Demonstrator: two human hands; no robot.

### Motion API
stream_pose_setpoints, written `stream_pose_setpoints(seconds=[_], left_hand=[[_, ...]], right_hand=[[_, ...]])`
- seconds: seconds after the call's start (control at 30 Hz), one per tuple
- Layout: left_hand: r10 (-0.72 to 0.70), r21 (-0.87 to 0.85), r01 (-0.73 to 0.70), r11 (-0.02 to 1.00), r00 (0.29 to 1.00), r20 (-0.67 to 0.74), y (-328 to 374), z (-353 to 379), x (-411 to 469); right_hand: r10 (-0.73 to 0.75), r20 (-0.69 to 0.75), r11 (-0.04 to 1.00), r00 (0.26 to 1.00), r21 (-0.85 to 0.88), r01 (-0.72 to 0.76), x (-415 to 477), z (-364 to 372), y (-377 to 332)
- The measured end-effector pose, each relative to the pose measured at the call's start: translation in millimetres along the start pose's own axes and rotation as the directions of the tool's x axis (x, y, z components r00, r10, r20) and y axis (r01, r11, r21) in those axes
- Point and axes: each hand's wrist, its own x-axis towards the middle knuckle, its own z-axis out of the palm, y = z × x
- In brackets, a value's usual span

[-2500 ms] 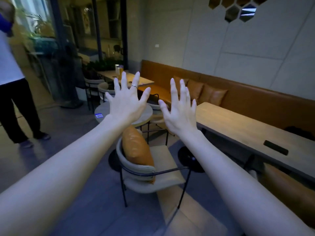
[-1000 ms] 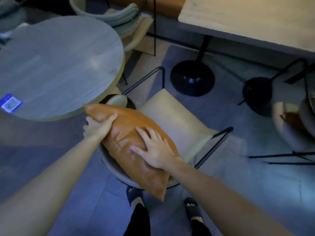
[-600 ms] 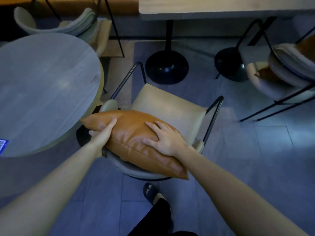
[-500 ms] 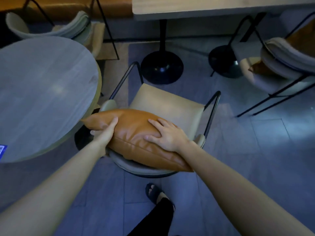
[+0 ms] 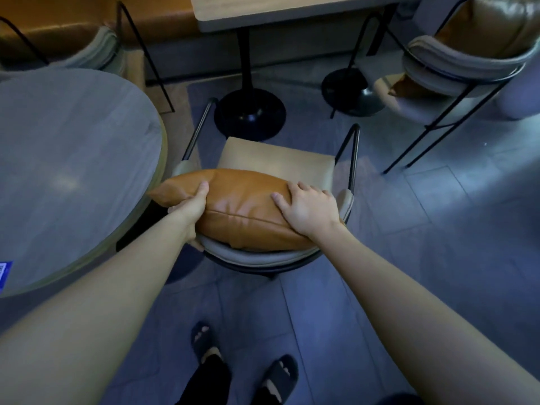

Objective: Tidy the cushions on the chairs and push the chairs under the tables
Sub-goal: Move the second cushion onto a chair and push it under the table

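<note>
Dim bluish tiles surround a beige chair [image 5: 277,159] standing clear of the rectangular table [image 5: 280,10]. The left hand [image 5: 190,209] pinches one end of the tan cushion [image 5: 242,211], and the right hand [image 5: 306,210] lies open on the other. Skewed a second ago, the cushion now sits square against the backrest, so pushing the chair in probably comes next.

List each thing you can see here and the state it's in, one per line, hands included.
Left hand: gripping the cushion's left end.
Right hand: pressed flat on the cushion's right part.
Orange cushion: lying along the chair's backrest, held.
Near chair: pulled out, seat bare, not under a table.
Right chair: pulled out, an orange cushion on it.
Round table: blue sticker at its edge.
Rectangular table: only its near edge shows.
</note>
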Motion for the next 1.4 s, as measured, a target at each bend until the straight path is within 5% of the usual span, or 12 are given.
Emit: stream_pose_setpoints(seconds=[0.17,0.33,0.4,0.5,0.6,0.67,0.77,0.87,0.93,1.1,1.4], left_hand=[[0.028,0.068,-0.032,0.997,0.998,0.054,6.1,-1.1,-17.2],[0.040,0.050,-0.043,0.998,0.997,0.067,4.8,-2.7,-23.9],[0.042,0.021,-0.043,0.999,0.997,0.060,1.8,-2.6,-28.6],[0.101,-0.027,-0.100,0.995,0.995,0.021,-5.0,0.3,-32.3],[0.138,-0.089,-0.137,0.987,0.990,0.004,-11.5,3.6,-33.1],[0.144,-0.118,-0.141,0.983,0.989,0.017,-12.9,2.6,-26.7],[0.125,-0.139,-0.116,0.984,0.990,0.062,-13.9,-2.5,-23.3],[0.117,-0.163,-0.097,0.982,0.986,0.118,-15.8,-11.4,-30.3],[0.118,-0.183,-0.092,0.979,0.983,0.138,-17.0,-14.8,-29.7],[0.105,-0.244,-0.082,0.966,0.991,0.085,-18.4,-12.6,-31.6],[0.111,-0.326,-0.104,0.940,0.994,0.003,-12.7,1.9,-35.7]], right_hand=[[0.273,-0.143,0.960,0.951,-0.033,-0.280,-23.8,-6.2,2.8],[0.597,-0.248,0.795,0.763,0.314,-0.520,-70.6,8.2,-0.7],[0.690,-0.164,0.630,0.705,0.615,-0.474,-88.3,21.4,-7.5],[0.751,0.006,0.182,0.660,0.960,-0.215,-100.9,36.8,-23.5],[0.717,0.201,-0.169,0.668,0.979,-0.114,-101.3,47.3,-39.6],[0.666,0.294,-0.263,0.686,0.953,-0.153,-100.0,55.9,-51.0],[0.673,0.375,-0.271,0.637,0.927,-0.259,-93.8,68.9,-67.3],[0.659,0.535,-0.395,0.529,0.845,-0.362,-83.7,76.7,-77.2],[0.614,0.577,-0.424,0.539,0.817,-0.391,-79.0,83.0,-81.8],[0.666,0.515,-0.272,0.540,0.842,-0.467,-73.3,100.6,-77.6],[0.652,0.479,-0.174,0.588,0.849,-0.499,-63.0,90.2,-54.5]])
